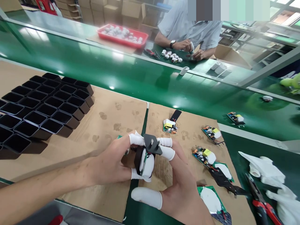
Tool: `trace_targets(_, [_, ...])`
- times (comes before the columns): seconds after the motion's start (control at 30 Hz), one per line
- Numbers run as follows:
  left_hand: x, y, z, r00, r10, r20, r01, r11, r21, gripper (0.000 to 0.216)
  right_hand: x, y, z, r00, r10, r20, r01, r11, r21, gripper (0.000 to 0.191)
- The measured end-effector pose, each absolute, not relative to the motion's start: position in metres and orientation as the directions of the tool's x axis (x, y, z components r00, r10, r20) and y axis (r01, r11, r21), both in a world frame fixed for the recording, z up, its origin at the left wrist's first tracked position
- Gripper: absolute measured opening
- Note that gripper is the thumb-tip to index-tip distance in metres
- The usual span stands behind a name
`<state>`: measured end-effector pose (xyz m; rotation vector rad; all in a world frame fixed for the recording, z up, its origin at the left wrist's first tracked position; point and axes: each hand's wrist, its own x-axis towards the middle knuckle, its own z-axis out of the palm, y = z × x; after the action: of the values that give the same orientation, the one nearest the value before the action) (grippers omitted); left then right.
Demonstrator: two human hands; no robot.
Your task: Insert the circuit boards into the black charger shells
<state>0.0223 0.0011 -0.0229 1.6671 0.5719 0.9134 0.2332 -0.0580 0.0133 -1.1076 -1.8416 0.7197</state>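
Note:
Both my hands meet over the cardboard sheet (110,118) and grip one small black plug part (152,144) with metal prongs on top. My left hand (112,162) pinches it from the left, white finger cots on thumb and forefinger. My right hand (178,184) holds it from the right, cots on its fingertips, thumb stretched low toward the left. A black and white piece (142,161) hangs under the plug between the fingers; what it is I cannot make out.
Rows of black open housings (44,106) stand at the left. Several circuit boards (170,125) lie on the right-hand cardboard, with red-handled cutters (263,203) and white cloth (269,170). Across the green conveyor belt (117,72) another person (187,28) handles small parts beside a red tray (123,35).

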Motion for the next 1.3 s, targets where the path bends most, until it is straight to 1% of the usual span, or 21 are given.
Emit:
trace_targets(0.07, [0.022, 0.001, -0.025, 0.575, 0.765, 0.291, -0.081, -0.301, 0.95, 0.046, 0.233, -0.059, 0.012, -0.224, 0.904, 0.364, 0.429, 0.427, -0.796, 0.075])
trace_targets(0.17, [0.021, 0.001, -0.027, 0.56, 0.763, 0.322, -0.067, -0.346, 0.936, 0.046, 0.233, -0.061, 0.009, -0.208, 0.89, 0.405, 0.416, 0.455, -0.787, 0.068])
trace_targets(0.27, [0.02, 0.002, -0.028, 0.568, 0.76, 0.316, -0.07, -0.338, 0.938, 0.049, 0.233, -0.061, 0.008, -0.223, 0.873, 0.433, 0.379, 0.487, -0.787, 0.072])
trace_targets(0.4, [0.021, 0.001, -0.029, 0.583, 0.75, 0.313, -0.118, -0.303, 0.946, 0.051, 0.235, -0.06, 0.009, -0.248, 0.88, 0.406, 0.373, 0.473, -0.798, 0.074])
trace_targets(0.53, [0.024, 0.0, -0.03, 0.572, 0.774, 0.271, -0.141, -0.233, 0.962, 0.055, 0.238, -0.059, 0.012, -0.277, 0.89, 0.361, 0.406, 0.449, -0.796, 0.091])
trace_targets(0.57, [0.025, 0.0, -0.031, 0.569, 0.779, 0.262, -0.154, -0.212, 0.965, 0.057, 0.239, -0.058, 0.013, -0.278, 0.889, 0.365, 0.411, 0.454, -0.791, 0.092])
trace_targets(0.73, [0.027, -0.001, -0.034, 0.586, 0.768, 0.259, -0.211, -0.164, 0.964, 0.059, 0.242, -0.057, 0.013, -0.262, 0.867, 0.423, 0.427, 0.497, -0.755, 0.077])
trace_targets(0.83, [0.024, -0.001, -0.033, 0.575, 0.768, 0.283, -0.183, -0.216, 0.959, 0.058, 0.24, -0.057, 0.014, -0.248, 0.887, 0.39, 0.399, 0.461, -0.793, 0.071])
trace_targets(0.93, [0.021, 0.002, -0.031, 0.564, 0.763, 0.318, -0.097, -0.321, 0.942, 0.049, 0.237, -0.058, 0.017, -0.224, 0.924, 0.311, 0.368, 0.376, -0.851, 0.061])
trace_targets(1.0, [0.019, 0.004, -0.03, 0.566, 0.758, 0.324, -0.042, -0.366, 0.93, 0.044, 0.236, -0.058, 0.019, -0.222, 0.94, 0.259, 0.369, 0.327, -0.87, 0.059])
trace_targets(1.13, [0.021, 0.004, -0.029, 0.579, 0.756, 0.304, -0.047, -0.342, 0.939, 0.044, 0.239, -0.06, 0.018, -0.239, 0.948, 0.209, 0.38, 0.29, -0.879, 0.071])
trace_targets(1.23, [0.023, 0.002, -0.03, 0.565, 0.782, 0.262, -0.024, -0.302, 0.953, 0.046, 0.24, -0.061, 0.016, -0.242, 0.939, 0.245, 0.363, 0.322, -0.875, 0.079])
trace_targets(1.3, [0.024, 0.0, -0.031, 0.553, 0.794, 0.254, -0.014, -0.295, 0.955, 0.048, 0.238, -0.061, 0.015, -0.235, 0.93, 0.283, 0.349, 0.352, -0.868, 0.075])
